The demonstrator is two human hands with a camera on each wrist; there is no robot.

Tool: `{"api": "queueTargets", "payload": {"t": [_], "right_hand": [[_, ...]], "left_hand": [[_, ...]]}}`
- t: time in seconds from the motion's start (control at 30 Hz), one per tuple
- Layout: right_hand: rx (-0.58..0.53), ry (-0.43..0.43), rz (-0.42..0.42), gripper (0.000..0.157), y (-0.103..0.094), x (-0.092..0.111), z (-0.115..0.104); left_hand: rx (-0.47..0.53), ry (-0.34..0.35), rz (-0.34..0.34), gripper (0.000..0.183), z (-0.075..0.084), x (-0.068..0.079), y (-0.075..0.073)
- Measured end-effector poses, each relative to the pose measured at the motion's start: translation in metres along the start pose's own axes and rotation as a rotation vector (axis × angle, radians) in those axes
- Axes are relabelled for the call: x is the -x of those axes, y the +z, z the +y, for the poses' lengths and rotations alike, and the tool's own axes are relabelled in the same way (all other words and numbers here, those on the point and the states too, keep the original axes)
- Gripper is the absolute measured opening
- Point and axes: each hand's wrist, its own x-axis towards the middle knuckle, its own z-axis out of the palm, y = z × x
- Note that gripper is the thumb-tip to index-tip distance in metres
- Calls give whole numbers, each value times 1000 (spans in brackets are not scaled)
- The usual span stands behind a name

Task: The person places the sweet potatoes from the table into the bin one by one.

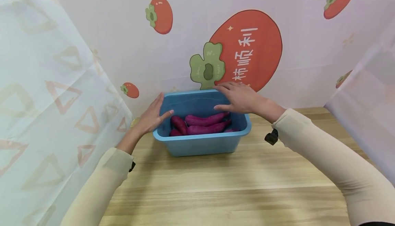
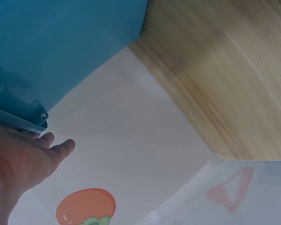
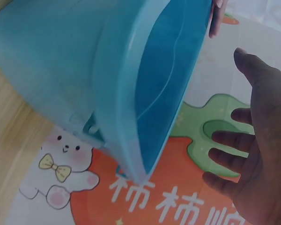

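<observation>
A blue plastic bin stands on the table and holds several long purple-red sweet potatoes. My left hand is at the bin's left rim, its fingers extended along the outside and its thumb pointing over the opening. In the left wrist view, that hand lies by the bin's end lip, with some fingers partly hidden. My right hand hovers above the back right of the bin, holding nothing. Its fingers are spread apart from the rim in the right wrist view.
The wooden table extends in front of the bin. Behind it rises a pale cloth backdrop printed with persimmons. A patterned white sheet hangs at the left, and another pale sheet borders the right.
</observation>
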Motion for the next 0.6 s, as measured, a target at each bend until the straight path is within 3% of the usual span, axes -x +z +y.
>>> {"api": "queueTargets", "payload": {"t": [0.6], "right_hand": [[9, 62, 43, 88, 4, 27, 30]], "left_hand": [[-127, 4, 27, 98, -3, -1, -12]]}}
